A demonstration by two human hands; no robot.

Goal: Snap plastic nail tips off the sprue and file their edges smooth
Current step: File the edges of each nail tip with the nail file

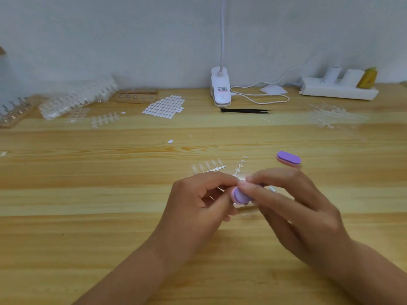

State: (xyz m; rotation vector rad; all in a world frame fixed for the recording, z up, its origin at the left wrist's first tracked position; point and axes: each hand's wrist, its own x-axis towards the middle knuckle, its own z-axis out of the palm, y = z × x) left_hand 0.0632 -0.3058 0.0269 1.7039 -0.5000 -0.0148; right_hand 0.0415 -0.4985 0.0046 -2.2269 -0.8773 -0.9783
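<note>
My right hand (293,208) grips a small purple and pink file block (241,195) at the centre of the wooden table. My left hand (198,201) pinches something tiny against the block; the fingers hide it, so I cannot tell whether it is a nail tip. Just beyond my hands lies a clear sprue (209,167) with several nail tips still on it. Beside it lies a bare sprue strip (241,166). A second purple and pink file block (289,158) rests on the table to the right.
Black tweezers (244,110) and a white clip lamp (221,89) with its cable stand at the back. A sheet of white oval stickers (164,106), piles of sprues (77,100), wooden holders (136,96) sit back left. Spent sprues (328,115) and a power strip (339,89) lie back right.
</note>
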